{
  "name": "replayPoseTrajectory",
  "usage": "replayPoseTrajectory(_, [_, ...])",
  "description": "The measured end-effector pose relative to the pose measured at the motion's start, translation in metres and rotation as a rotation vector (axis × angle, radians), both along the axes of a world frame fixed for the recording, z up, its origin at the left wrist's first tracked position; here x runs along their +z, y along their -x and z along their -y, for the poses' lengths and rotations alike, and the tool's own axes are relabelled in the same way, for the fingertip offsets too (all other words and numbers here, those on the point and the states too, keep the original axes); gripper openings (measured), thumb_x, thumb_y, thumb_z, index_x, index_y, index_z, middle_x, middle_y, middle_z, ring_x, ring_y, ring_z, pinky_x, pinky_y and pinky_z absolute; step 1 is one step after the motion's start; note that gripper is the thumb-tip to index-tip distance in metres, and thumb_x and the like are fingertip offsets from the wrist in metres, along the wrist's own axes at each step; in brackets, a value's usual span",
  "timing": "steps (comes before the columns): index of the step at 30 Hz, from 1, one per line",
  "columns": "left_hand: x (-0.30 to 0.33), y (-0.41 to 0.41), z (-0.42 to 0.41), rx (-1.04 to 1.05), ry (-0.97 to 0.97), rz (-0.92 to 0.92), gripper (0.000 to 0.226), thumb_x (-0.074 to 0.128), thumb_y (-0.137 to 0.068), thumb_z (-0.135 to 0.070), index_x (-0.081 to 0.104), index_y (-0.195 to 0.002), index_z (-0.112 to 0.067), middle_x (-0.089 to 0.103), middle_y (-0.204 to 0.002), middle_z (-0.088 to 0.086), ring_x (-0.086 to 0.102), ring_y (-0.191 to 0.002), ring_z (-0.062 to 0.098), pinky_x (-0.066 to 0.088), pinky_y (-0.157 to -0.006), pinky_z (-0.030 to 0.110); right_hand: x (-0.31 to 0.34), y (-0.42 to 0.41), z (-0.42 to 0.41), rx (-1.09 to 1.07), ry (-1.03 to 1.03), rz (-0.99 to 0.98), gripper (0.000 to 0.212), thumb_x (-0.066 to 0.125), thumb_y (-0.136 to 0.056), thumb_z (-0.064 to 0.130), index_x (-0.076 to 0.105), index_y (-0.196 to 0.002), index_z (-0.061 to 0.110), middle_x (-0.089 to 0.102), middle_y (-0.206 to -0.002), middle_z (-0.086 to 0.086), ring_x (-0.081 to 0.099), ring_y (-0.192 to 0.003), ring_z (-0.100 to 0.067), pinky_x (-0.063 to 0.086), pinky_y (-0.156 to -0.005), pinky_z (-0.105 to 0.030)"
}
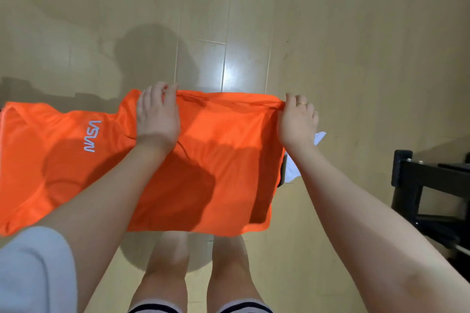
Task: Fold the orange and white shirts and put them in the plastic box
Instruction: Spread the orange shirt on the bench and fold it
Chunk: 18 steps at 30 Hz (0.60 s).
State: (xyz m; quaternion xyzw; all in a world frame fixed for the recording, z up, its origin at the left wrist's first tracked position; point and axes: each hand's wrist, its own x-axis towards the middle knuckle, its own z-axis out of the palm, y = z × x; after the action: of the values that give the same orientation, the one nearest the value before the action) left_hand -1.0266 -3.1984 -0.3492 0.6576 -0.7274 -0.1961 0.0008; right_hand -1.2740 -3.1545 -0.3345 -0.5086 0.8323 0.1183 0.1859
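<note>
Over wood floor (pixel 330 33), both hands, left (pixel 157 117) and right (pixel 296 122), pinching top edge of orange shirt (pixel 216 165), long side running left to right, hanging down.

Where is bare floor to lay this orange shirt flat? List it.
Bare wooden floor lies ahead of both hands, beyond the orange shirt. More lies between the right hand and the black frame. Crowded: white cloth under the shirt's right edge.
</note>
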Motion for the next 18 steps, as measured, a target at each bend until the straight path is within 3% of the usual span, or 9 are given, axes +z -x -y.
replayPoseTrajectory(3, [0.001, -0.006, -0.012, 0.075, -0.171, 0.001, 0.057, 0.048, -0.09, -0.011, 0.029, -0.144, -0.009, 0.019, -0.154, 0.015, 0.021, -0.139, 0.036, 0.017, -0.113, 0.045, -0.001, -0.025, -0.007, 0.098, -0.046, 0.142, 0.046, 0.038, -0.09, 0.006, 0.035, -0.136, 0.01, 0.038, -0.14, -0.013, 0.039, -0.122, -0.034, 0.032, -0.098, -0.04])
replayPoseTrajectory(8, [0.009, -0.061, -0.046, 0.242, -0.295, 0.009, 0.055, 0.055, -0.087, -0.011, 0.037, -0.138, 0.0, 0.024, -0.15, 0.024, 0.027, -0.136, 0.04, 0.023, -0.112, 0.045, 0.01, -0.107, -0.028, 0.473, -0.075, 0.465, 0.036, 0.042, -0.086, 0.015, 0.054, -0.118, 0.005, 0.048, -0.131, -0.018, 0.048, -0.114, -0.038, 0.041, -0.092, -0.042])
replayPoseTrajectory(11, [0.015, -0.108, -0.069, 0.361, -0.346, 0.067, 0.054, 0.055, -0.088, -0.013, 0.037, -0.137, -0.001, 0.025, -0.149, 0.021, 0.028, -0.135, 0.038, 0.025, -0.11, 0.045, 0.015, -0.16, -0.02, 0.646, -0.121, 0.569, 0.033, 0.044, -0.088, 0.017, 0.053, -0.118, 0.008, 0.046, -0.133, -0.015, 0.046, -0.116, -0.036, 0.043, -0.094, -0.043])
replayPoseTrajectory(15, [0.017, -0.171, -0.099, 0.591, -0.323, 0.051, 0.051, 0.052, -0.09, -0.013, 0.037, -0.137, -0.001, 0.029, -0.148, 0.019, 0.029, -0.135, 0.037, 0.024, -0.111, 0.043, 0.012, -0.229, 0.004, 0.746, -0.136, 0.625, 0.033, 0.048, -0.089, 0.02, 0.053, -0.12, 0.01, 0.047, -0.132, -0.012, 0.046, -0.117, -0.035, 0.043, -0.095, -0.043])
replayPoseTrajectory(18, [0.015, -0.207, -0.113, 0.883, -0.262, -0.03, 0.05, 0.05, -0.091, -0.013, 0.036, -0.138, -0.003, 0.028, -0.15, 0.016, 0.027, -0.136, 0.034, 0.023, -0.11, 0.042, 0.005, -0.279, 0.023, 0.747, -0.203, 0.752, 0.035, 0.056, -0.088, 0.023, 0.055, -0.12, 0.009, 0.05, -0.128, -0.015, 0.046, -0.12, -0.035, 0.039, -0.101, -0.043])
